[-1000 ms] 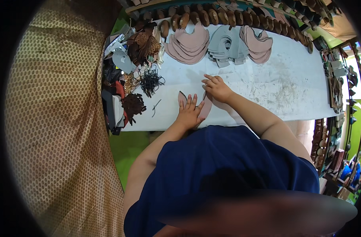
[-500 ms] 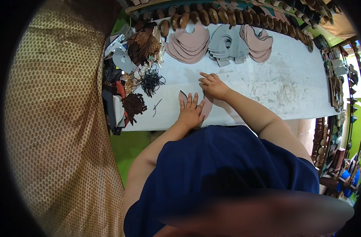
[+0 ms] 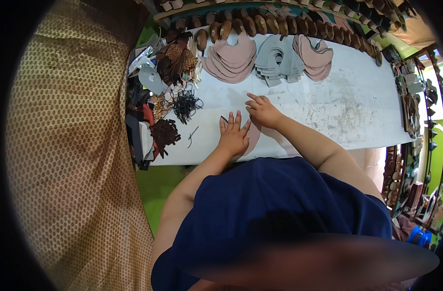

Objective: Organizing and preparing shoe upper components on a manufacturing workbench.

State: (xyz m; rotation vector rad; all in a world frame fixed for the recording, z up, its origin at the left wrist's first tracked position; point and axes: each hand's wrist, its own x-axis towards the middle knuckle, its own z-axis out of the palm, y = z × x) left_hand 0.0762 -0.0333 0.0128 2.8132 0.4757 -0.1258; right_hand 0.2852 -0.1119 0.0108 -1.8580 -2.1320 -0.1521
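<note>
Pink curved material [image 3: 254, 137] lies flat on the bench [image 3: 372, 106], partly beneath my left hand [image 3: 232, 141], and shows on both sides of it. My left fingers are spread, palm down, pointing away from me. Just to their right is my right hand [image 3: 264, 113], near the material's far edge; its index finger points out to the left and the others curl under. I cannot tell whether those curled fingers pinch anything.

Left of my left fingers lie some thin dark strips [image 3: 193, 137], and past them a bundle of brown strips [image 3: 164, 136]. Farther off, ahead and to the left, sits a tangle of black cord [image 3: 185, 105], with a leopard-print piece [image 3: 188, 60] beyond it.

Well ahead of my fingertips, side by side, are a pink stack [image 3: 229, 65], a grey stack [image 3: 278, 68] and a second pink stack [image 3: 314, 63], all of curved pieces. Behind these runs a row of brown shoe forms [image 3: 260, 25]. Far to my fingers' left hangs a patterned curtain [image 3: 76, 145].
</note>
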